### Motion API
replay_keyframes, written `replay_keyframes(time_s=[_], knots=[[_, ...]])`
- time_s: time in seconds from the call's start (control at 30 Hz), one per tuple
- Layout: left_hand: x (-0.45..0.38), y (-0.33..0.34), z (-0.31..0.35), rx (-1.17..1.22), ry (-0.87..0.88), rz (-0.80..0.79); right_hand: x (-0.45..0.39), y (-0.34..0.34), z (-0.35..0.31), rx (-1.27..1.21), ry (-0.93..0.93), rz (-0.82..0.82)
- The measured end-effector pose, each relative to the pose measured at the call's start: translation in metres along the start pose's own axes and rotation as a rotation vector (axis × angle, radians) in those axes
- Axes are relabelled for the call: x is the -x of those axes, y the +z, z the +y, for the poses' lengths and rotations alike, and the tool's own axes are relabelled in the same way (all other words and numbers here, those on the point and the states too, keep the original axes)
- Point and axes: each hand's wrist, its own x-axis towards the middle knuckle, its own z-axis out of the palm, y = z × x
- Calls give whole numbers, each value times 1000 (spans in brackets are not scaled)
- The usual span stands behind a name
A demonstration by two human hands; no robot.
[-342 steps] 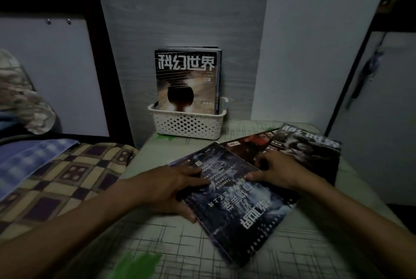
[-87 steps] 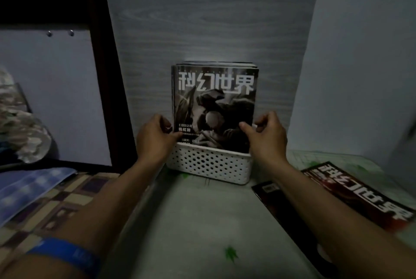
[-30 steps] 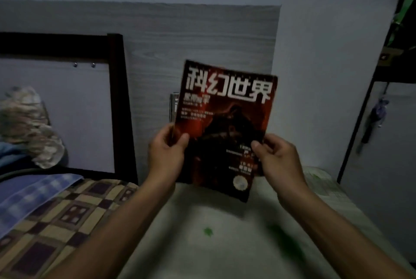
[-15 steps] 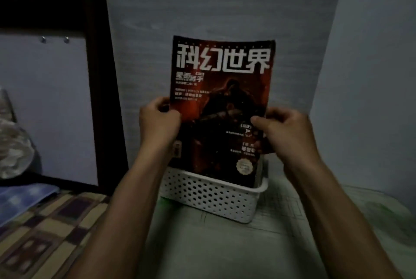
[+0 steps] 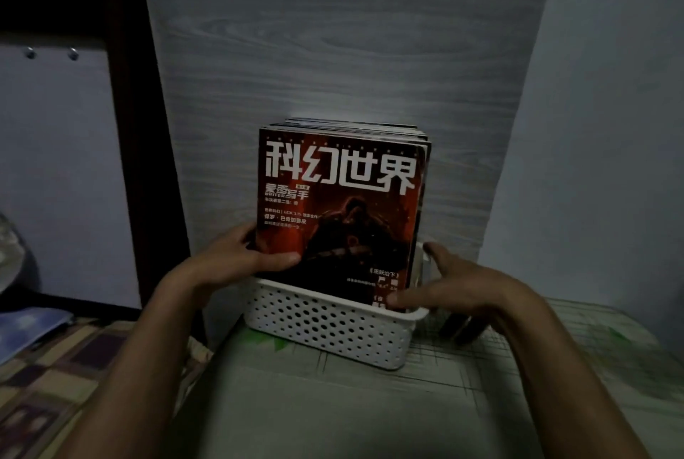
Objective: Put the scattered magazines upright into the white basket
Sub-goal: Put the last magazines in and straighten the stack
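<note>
Behind everything, filling the upper centre of the frame, you face a grey wood-grain wall panel (image 5: 333, 51), with a plain pale wall (image 5: 599, 125) taking the right side. At the upper left stands a dark bed frame post (image 5: 148, 125) with a light board (image 5: 66, 162) inside it. The bottom half of the frame is the surface you are working on, covered by a pale cloth with thin grid lines (image 5: 333, 414); a checked blanket (image 5: 44, 377) lies at the lower left.

Just below centre, the white basket (image 5: 325, 325), its walls punched with holes, sits on the cloth close against the wood-grain panel. The red-covered magazine (image 5: 344, 206) stands upright in it as the frontmost of the row, cover toward you, its lower edge down behind the basket's front wall. More magazines (image 5: 355, 124) stand behind it, only their top edges showing.

Your left hand (image 5: 237, 262) grips the red magazine's left edge, thumb across the cover and fingers curled behind. Your right hand (image 5: 455, 284) is spread loose at the basket's right end, fingers relaxed, thumb tip touching the magazine's lower right corner at the rim; it clasps nothing.
</note>
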Motion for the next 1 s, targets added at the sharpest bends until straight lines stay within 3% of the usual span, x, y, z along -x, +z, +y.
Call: replay_keyframes(time_s=[0.1, 0.2, 0.3, 0.43, 0.5, 0.67, 0.77, 0.87, 1.0], knots=[[-4, 5, -8, 21, -25, 37, -2, 3, 1, -130, -5, -88], [-9, 3, -11, 30, -44, 23, -8, 4, 4, -72, -123, -11], [-8, 4, -13, 94, -34, 25, -15, 6, 6, -148, -91, -11], [-9, 26, -7, 201, 5, 109, -31, 12, 15, -214, -143, 319], [-9, 39, -6, 225, 53, 180, -34, 14, 19, -268, -156, 395], [-7, 35, 4, 135, 134, 105, -25, -1, 15, -329, -245, 144], [-14, 31, 31, 277, 275, 59, -27, -15, -6, -536, -464, 201], [-33, 36, 35, 530, 272, 118, -44, -12, -18, -839, -549, 168], [-47, 32, 20, 475, 231, -7, -64, -4, -10, -748, -526, 97]])
